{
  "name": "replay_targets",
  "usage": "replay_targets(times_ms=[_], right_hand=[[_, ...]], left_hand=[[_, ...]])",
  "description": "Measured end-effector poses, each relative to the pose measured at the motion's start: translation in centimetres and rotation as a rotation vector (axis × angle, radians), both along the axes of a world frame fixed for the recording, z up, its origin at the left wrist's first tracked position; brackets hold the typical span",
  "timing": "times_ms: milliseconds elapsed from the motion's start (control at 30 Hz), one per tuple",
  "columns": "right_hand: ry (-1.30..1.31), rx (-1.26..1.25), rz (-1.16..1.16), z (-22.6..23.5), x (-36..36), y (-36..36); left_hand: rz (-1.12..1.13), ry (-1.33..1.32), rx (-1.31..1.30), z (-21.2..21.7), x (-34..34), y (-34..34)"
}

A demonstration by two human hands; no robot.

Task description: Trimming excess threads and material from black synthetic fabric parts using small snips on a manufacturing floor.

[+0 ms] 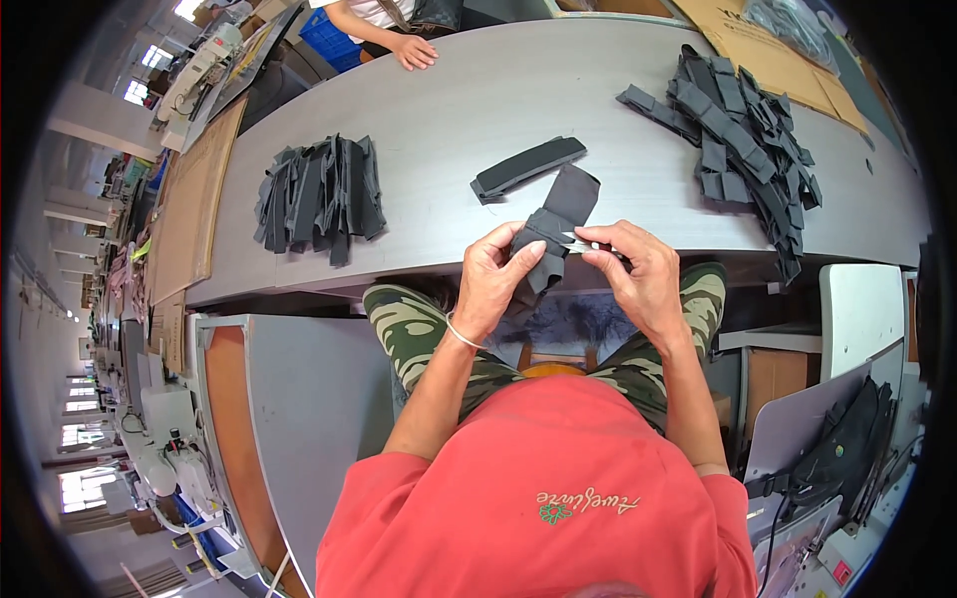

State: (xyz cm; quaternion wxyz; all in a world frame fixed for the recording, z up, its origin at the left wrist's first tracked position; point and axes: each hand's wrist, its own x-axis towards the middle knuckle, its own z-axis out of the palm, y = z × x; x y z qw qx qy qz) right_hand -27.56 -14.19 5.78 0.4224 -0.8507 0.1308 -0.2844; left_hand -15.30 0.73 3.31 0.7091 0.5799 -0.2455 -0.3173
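Grey table, dark strips (mostly heaped)

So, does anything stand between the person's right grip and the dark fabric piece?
Only the small metal-tipped tool that the right grip holds, its tip at the dark fabric piece; nothing else visible is between them. The left grip holds the piece.

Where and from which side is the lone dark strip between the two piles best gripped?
Probably pinch the dark strip across its narrow width near its left end, coming from the left: it lies long and slanted on the table; that end lies apart from other things, while the fabric held in the left hand appears close to its right end.
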Motion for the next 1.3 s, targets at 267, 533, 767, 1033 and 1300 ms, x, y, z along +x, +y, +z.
replay_targets(times_ms=[267,533,767,1033,1300], right_hand=[[-0.043,-0.39,-0.017,0.0,0.1,-0.1],[-0.022,-0.408,-0.03,-0.1,-0.3,-0.1],[-0.014,-0.414,0.009,0.2,-0.5,-0.1],[-0.037,-0.157,-0.014,0.4,-0.9,0.0],[-0.004,-0.013,-0.039,-0.2,0.0,1.2]], left_hand=[[-0.025,-0.036,0.033,0.0,0.1,0.2],[-0.055,-0.058,0.064,-0.1,0.2,0.3],[-0.115,-0.131,0.12,-0.3,0.8,0.7],[-0.101,-0.127,0.109,0.2,0.5,0.6],[-0.062,-0.346,0.257,0.9,-0.1,0.4]])
